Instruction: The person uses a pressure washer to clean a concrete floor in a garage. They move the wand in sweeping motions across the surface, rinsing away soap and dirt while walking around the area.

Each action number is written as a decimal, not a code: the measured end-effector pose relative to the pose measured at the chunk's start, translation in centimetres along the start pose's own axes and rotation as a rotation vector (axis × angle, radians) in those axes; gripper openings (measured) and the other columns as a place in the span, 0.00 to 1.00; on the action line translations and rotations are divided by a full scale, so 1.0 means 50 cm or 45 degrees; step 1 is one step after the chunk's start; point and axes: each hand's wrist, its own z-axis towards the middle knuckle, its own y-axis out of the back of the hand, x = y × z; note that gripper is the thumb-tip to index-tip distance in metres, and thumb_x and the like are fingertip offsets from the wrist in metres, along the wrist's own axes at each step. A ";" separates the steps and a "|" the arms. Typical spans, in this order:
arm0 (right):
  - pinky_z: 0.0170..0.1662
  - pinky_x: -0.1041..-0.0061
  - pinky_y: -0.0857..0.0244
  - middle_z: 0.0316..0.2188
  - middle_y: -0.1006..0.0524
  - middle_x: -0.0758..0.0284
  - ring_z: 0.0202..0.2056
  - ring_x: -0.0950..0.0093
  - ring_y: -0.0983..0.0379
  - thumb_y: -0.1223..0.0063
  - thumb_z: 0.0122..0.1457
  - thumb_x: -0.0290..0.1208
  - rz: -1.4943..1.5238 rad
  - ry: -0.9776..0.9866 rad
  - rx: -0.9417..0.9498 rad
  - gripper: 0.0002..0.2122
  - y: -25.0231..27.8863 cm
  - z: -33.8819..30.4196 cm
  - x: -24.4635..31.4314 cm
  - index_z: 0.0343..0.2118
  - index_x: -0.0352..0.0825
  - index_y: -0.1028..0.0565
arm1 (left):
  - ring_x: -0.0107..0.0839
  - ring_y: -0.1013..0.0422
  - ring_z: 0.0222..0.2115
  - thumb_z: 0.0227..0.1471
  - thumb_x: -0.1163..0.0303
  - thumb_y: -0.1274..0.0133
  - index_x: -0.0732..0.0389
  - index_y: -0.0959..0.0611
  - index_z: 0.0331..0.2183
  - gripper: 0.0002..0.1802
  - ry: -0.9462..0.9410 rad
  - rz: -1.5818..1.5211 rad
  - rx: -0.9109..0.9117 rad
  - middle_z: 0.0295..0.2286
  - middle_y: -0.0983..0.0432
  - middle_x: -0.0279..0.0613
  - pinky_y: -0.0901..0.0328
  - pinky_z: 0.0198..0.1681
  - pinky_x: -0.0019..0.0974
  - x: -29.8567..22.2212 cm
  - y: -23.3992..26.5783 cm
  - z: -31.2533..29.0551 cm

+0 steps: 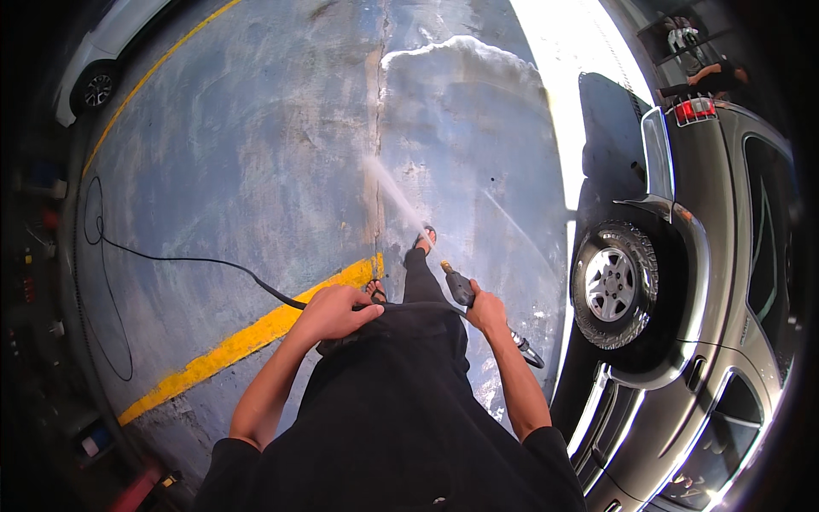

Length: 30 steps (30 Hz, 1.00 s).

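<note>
My right hand is closed round the grip of a dark pressure washer gun with a brass-coloured tip. From it a white jet of water shoots forward and slightly left onto the blue-grey floor. Beside my waist, my left hand grips a black hose. The hose crosses in front of my body toward the gun and trails away to loose loops at the left. A metal hose fitting shows by my right forearm.
A bronze pickup-like vehicle with a chunky-tyred wheel stands close on my right. At far left is a white car. White foam edges the wet floor ahead. A yellow line runs near my sandalled feet. Another person is at upper right.
</note>
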 end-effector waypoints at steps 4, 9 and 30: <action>0.47 0.54 0.23 0.41 0.17 0.47 0.42 0.49 0.17 0.45 0.52 0.26 0.024 -0.012 -0.061 0.34 0.115 0.166 0.019 0.67 0.40 0.35 | 0.49 0.19 0.31 0.55 0.47 0.41 0.59 0.09 0.38 0.24 0.129 -0.005 -0.108 0.29 0.16 0.52 0.28 0.39 0.45 -0.033 0.070 0.070; 0.49 0.54 0.24 0.42 0.17 0.48 0.44 0.49 0.18 0.47 0.54 0.26 0.100 -0.151 -0.129 0.32 0.225 0.339 -0.067 0.66 0.37 0.34 | 0.50 0.19 0.32 0.55 0.46 0.41 0.58 0.08 0.37 0.24 0.257 -0.093 -0.162 0.29 0.15 0.51 0.28 0.40 0.46 -0.093 0.133 0.158; 0.45 0.55 0.22 0.40 0.16 0.48 0.41 0.50 0.17 0.42 0.53 0.28 -0.222 0.301 -0.113 0.32 0.530 0.695 0.158 0.64 0.33 0.33 | 0.51 0.21 0.30 0.56 0.45 0.42 0.59 0.09 0.33 0.25 0.226 -0.115 -0.289 0.25 0.18 0.51 0.30 0.37 0.49 -0.184 0.365 0.500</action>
